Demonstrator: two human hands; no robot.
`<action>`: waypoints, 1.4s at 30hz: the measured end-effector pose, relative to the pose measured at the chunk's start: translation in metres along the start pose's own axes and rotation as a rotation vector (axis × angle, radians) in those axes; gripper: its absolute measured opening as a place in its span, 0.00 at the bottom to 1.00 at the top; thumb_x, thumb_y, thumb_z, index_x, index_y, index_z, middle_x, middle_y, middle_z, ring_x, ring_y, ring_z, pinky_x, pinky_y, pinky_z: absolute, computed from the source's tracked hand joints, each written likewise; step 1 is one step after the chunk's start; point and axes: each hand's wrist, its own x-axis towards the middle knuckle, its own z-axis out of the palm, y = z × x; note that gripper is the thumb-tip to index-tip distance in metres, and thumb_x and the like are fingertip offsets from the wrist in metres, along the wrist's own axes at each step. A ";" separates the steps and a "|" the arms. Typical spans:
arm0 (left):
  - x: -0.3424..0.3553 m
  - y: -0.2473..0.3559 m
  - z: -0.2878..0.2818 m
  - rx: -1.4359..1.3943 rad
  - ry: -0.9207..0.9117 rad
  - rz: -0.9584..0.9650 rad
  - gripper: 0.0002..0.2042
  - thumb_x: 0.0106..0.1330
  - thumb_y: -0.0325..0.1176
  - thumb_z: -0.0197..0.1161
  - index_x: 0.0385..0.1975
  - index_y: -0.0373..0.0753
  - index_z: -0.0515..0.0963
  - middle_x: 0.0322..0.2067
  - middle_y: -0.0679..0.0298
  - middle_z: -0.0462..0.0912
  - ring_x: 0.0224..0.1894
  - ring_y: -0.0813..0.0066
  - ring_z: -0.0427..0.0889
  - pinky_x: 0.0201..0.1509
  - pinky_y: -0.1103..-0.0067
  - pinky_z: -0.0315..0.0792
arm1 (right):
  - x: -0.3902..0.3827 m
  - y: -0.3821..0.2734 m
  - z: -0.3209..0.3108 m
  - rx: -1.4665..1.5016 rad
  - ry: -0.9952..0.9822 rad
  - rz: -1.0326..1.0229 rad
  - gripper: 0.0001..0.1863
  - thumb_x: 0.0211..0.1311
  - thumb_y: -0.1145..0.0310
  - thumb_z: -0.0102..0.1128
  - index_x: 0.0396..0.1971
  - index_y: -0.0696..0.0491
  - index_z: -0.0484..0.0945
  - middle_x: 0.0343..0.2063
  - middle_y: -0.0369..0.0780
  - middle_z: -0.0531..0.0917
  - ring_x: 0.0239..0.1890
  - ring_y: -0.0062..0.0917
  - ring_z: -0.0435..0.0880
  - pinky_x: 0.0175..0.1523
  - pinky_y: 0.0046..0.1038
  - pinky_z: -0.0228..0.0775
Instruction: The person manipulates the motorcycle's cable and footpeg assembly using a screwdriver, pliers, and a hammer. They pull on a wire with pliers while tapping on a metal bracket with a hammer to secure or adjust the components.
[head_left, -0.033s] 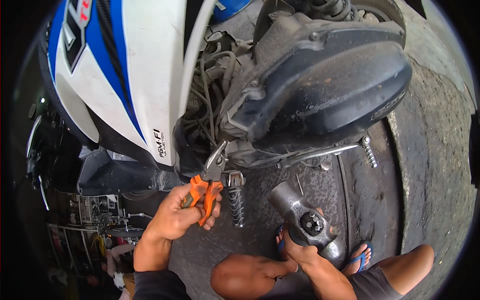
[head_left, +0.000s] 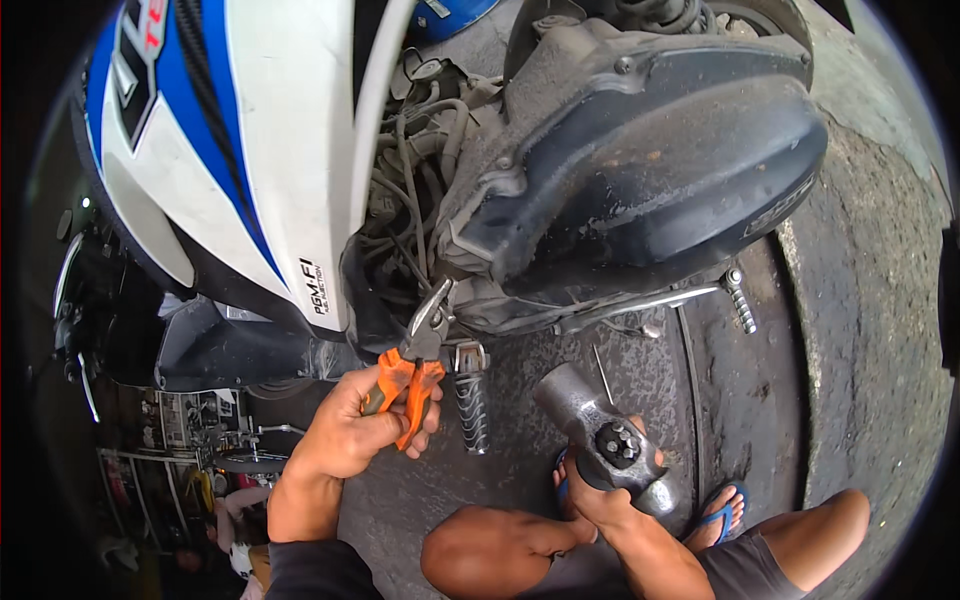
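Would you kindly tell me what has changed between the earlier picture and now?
Very little: the large grey steel hammer in the right hand has shifted slightly up and left in the view, and the white-and-blue scooter panel appears slightly farther left. Nothing was taken hold of or let go. The left hand still grips the orange-handled metal pliers in the same place.

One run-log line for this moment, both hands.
Left hand: holding orange-handled pliers, tip contact unclear | Right hand: holding hammer | Nearby: black engine cover, footrest, white-and-blue panel
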 end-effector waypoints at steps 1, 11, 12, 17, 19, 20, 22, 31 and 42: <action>0.000 0.002 0.001 0.000 0.013 0.008 0.23 0.51 0.17 0.46 0.50 0.28 0.75 0.33 0.57 0.81 0.29 0.72 0.81 0.34 0.76 0.78 | 0.000 -0.001 0.000 0.047 -0.049 0.102 0.19 0.40 0.72 0.74 0.33 0.56 0.76 0.25 0.41 0.83 0.24 0.32 0.86 0.31 0.28 0.78; 0.002 0.010 -0.010 -0.065 0.070 0.072 0.22 0.47 0.21 0.51 0.46 0.27 0.76 0.32 0.56 0.81 0.27 0.70 0.81 0.31 0.75 0.76 | 0.008 -0.010 0.007 -0.040 0.010 -0.049 0.17 0.42 0.76 0.74 0.31 0.57 0.74 0.22 0.45 0.83 0.24 0.37 0.87 0.30 0.32 0.78; 0.006 0.009 -0.009 -0.072 0.061 0.074 0.21 0.47 0.21 0.51 0.45 0.27 0.76 0.32 0.55 0.81 0.26 0.69 0.81 0.30 0.75 0.76 | 0.003 0.002 0.008 -0.003 0.006 0.018 0.16 0.43 0.75 0.74 0.31 0.57 0.74 0.22 0.45 0.83 0.24 0.38 0.87 0.30 0.32 0.78; 0.001 0.004 -0.016 -0.107 0.083 0.090 0.21 0.47 0.21 0.52 0.45 0.27 0.76 0.32 0.55 0.82 0.27 0.69 0.82 0.31 0.75 0.77 | 0.000 0.016 0.015 0.071 0.027 0.061 0.15 0.46 0.74 0.72 0.30 0.58 0.73 0.20 0.46 0.82 0.23 0.40 0.86 0.29 0.33 0.77; 0.002 0.002 -0.017 -0.133 0.071 0.100 0.21 0.48 0.21 0.53 0.45 0.27 0.76 0.32 0.55 0.82 0.27 0.69 0.82 0.31 0.75 0.77 | 0.004 0.014 0.012 0.057 0.033 0.071 0.14 0.46 0.74 0.72 0.29 0.58 0.73 0.20 0.46 0.82 0.23 0.41 0.86 0.29 0.33 0.77; 0.003 0.002 -0.017 -0.131 0.068 0.090 0.21 0.48 0.21 0.53 0.46 0.27 0.76 0.32 0.55 0.82 0.27 0.69 0.82 0.31 0.75 0.77 | 0.005 0.013 0.009 0.042 0.041 0.082 0.14 0.46 0.74 0.71 0.29 0.58 0.73 0.19 0.46 0.82 0.23 0.42 0.86 0.29 0.34 0.77; 0.004 0.001 -0.015 -0.129 0.063 0.075 0.21 0.48 0.21 0.53 0.46 0.27 0.76 0.32 0.55 0.82 0.27 0.69 0.82 0.31 0.76 0.77 | 0.000 0.009 0.000 -0.025 0.045 0.207 0.14 0.44 0.74 0.70 0.28 0.58 0.73 0.19 0.49 0.81 0.24 0.45 0.86 0.30 0.36 0.77; 0.001 0.005 -0.011 -0.111 0.059 0.116 0.21 0.50 0.20 0.52 0.48 0.29 0.76 0.33 0.56 0.82 0.29 0.71 0.82 0.32 0.77 0.76 | -0.049 0.139 -0.044 -0.930 0.055 0.471 0.19 0.51 0.71 0.65 0.44 0.60 0.73 0.38 0.52 0.77 0.43 0.50 0.79 0.47 0.46 0.72; -0.002 0.006 -0.021 -0.118 0.068 0.060 0.21 0.50 0.23 0.58 0.48 0.28 0.76 0.34 0.55 0.82 0.29 0.70 0.82 0.32 0.76 0.77 | 0.118 -0.111 0.050 0.102 0.111 -0.546 0.17 0.53 0.74 0.72 0.43 0.59 0.80 0.33 0.43 0.82 0.29 0.31 0.85 0.32 0.27 0.79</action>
